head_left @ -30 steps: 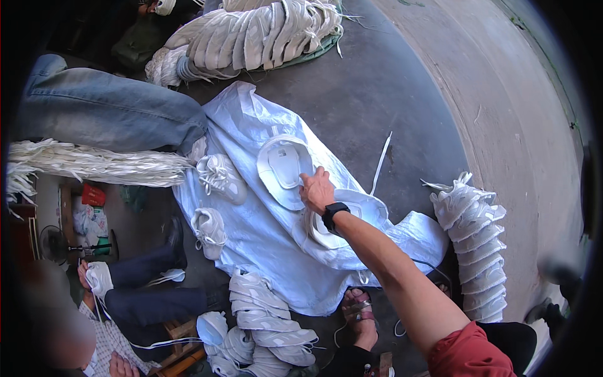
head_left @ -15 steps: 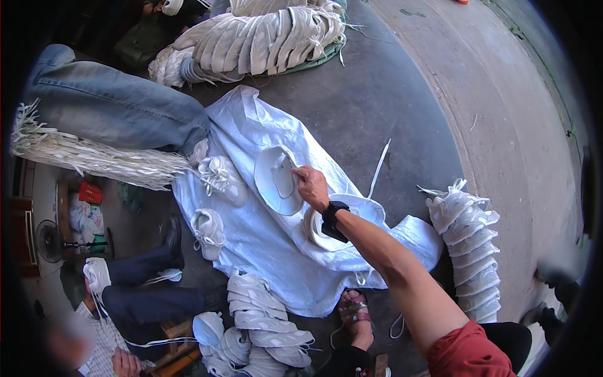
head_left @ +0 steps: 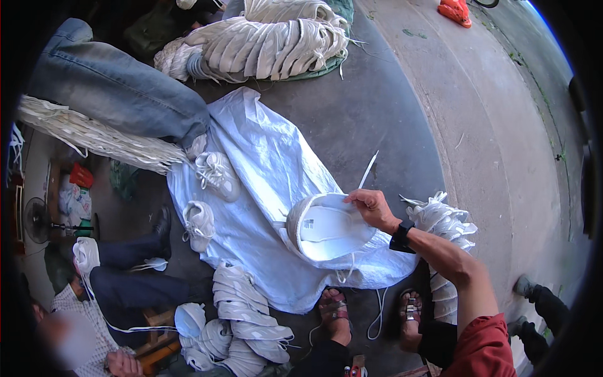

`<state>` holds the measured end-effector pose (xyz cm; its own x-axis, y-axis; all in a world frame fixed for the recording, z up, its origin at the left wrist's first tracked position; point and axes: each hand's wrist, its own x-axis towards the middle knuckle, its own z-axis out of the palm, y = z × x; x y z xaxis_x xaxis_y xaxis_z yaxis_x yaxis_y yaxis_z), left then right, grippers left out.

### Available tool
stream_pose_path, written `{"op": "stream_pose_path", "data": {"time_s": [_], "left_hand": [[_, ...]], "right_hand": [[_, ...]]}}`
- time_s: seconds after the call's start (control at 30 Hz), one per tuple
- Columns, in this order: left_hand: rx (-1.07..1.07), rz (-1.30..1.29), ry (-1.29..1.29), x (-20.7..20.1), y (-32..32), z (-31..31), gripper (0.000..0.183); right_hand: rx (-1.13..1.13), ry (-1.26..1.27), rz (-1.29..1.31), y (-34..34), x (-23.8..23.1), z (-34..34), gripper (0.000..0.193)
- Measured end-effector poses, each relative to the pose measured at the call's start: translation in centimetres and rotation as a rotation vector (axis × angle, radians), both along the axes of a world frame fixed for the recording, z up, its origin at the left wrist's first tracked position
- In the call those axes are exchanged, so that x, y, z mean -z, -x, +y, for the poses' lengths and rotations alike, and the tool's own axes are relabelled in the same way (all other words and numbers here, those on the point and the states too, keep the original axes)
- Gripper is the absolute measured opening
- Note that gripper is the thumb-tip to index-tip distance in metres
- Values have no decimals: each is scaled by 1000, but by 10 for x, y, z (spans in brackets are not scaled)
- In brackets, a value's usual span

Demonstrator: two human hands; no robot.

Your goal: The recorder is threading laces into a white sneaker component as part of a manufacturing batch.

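My right hand [head_left: 372, 208], with a black watch on its wrist, reaches in from the lower right. Its fingers pinch the upper right rim of a white shoe upper [head_left: 330, 234]. The opening faces up, baring a pale lining with a small grey label. A lace hangs below it, and another thin lace sticks up beyond my fingers. The upper is over a white plastic sheet [head_left: 264, 251]; whether it rests there is unclear. Two laced white sneakers, one farther off [head_left: 217, 176] and one nearer [head_left: 199, 226], lie on the sheet's left side. My left hand is out of view.
Stacked shoe uppers form rows at the back [head_left: 270, 47], lower left [head_left: 248, 314] and right [head_left: 443, 220]. A bundle of white laces [head_left: 94, 135] lies beside a person's jeans-clad leg [head_left: 119, 94]. Another person [head_left: 94, 327] sits at lower left. My sandalled feet [head_left: 336, 311] are below the sheet.
My right hand has moved right and nearer, from a pale-lined upper at the sheet's middle to the rim of the upper now in front of me. The first one no longer shows separately.
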<state>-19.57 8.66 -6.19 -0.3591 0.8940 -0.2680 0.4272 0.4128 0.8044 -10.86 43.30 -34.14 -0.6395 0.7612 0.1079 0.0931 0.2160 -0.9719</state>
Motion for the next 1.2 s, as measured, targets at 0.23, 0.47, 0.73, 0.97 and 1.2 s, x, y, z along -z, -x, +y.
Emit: {"op": "stream_pose_path", "data": {"time_s": [0.23,0.47,0.73,0.97,1.2], "left_hand": [[-19,-6,35,-12,-3,9,35],[-49,-9,46,-25,-10,6,33],[-82,13,-14,-44,-25,-15,30],[-45,183,-207,-31,-35,-43,27],[-3,510,-358,-90,-108,-59,35]], "right_hand": [[152,-153,-370,11,84,-8,59],[-469,232,-687,31,73,15,53],[-215,100,-625,38,0,-33,26],[3,-84,-179,-60,-215,-12,19],[211,-413,-242,-233,-396,-120,12]]}}
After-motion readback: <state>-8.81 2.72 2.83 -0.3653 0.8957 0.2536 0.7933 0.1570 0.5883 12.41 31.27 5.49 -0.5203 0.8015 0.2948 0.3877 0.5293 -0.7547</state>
